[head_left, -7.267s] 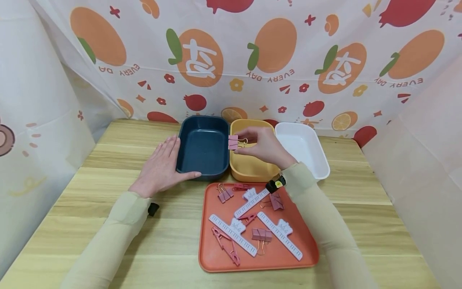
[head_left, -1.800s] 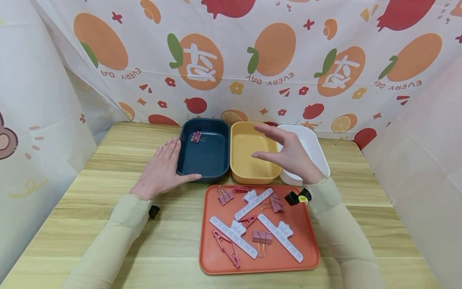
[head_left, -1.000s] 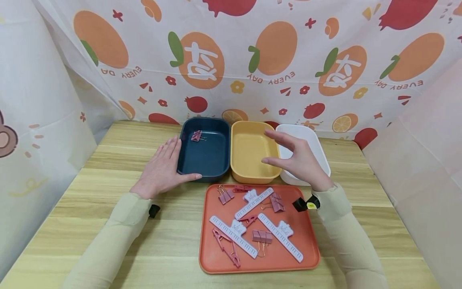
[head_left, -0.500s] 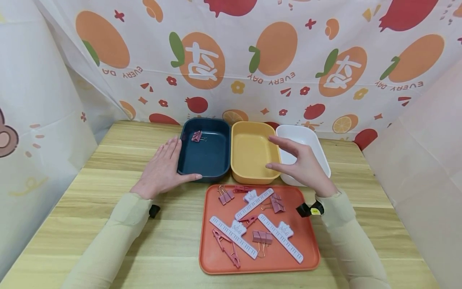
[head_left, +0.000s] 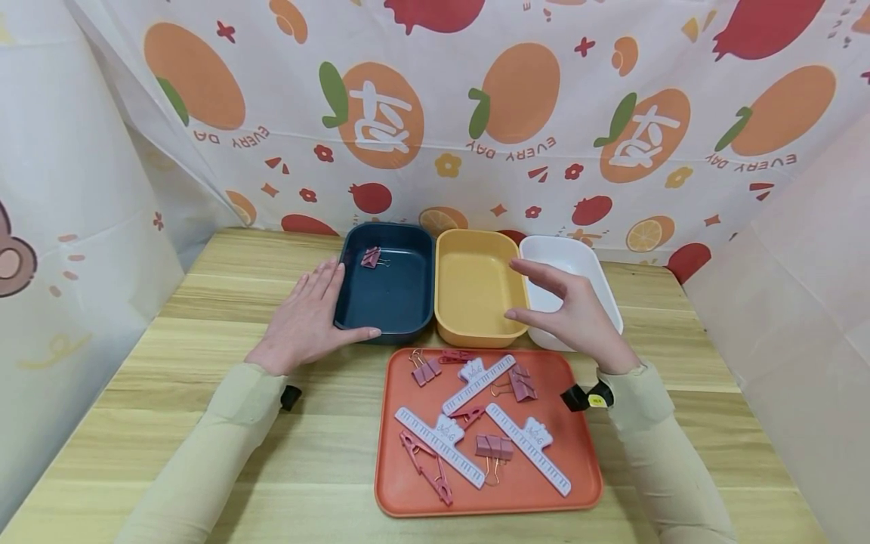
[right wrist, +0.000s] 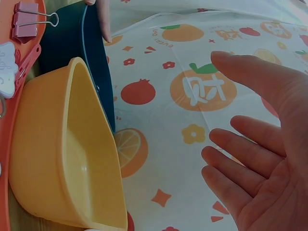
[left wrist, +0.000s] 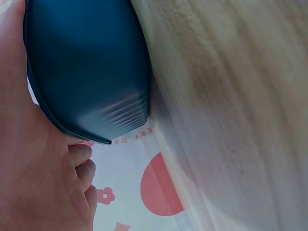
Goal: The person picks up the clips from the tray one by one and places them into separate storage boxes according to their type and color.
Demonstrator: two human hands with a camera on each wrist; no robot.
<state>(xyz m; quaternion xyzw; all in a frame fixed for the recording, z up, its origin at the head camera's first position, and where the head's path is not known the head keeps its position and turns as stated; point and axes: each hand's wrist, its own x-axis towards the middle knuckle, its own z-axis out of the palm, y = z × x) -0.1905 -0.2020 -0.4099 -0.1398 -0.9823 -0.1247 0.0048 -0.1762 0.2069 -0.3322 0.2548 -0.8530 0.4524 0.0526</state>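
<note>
My left hand (head_left: 299, 317) rests with straight fingers against the left rim of the dark blue bin (head_left: 384, 295), its thumb on the near rim. Inside that bin, toward the back left, lies a pink binder clip (head_left: 370, 258). My right hand (head_left: 574, 313) hovers over the white bin (head_left: 605, 291) and the right edge of the yellow bin (head_left: 479, 283), thumb and fingers spread apart, holding nothing. In front, an orange tray (head_left: 544, 495) carries pink binder clips (head_left: 494, 446), white ruler-shaped clips (head_left: 530, 447) and pink clothespins (head_left: 427, 467).
The three bins stand side by side at the back of the wooden table (head_left: 319, 468). A fruit-print cloth (head_left: 442, 113) hangs right behind them, and pale cloth (head_left: 75, 227) closes off both sides.
Earlier my right hand held a pink binder clip over the yellow bin; that clip now lies in the blue bin. The right hand has since drifted right and nearer. My left hand stays put.
</note>
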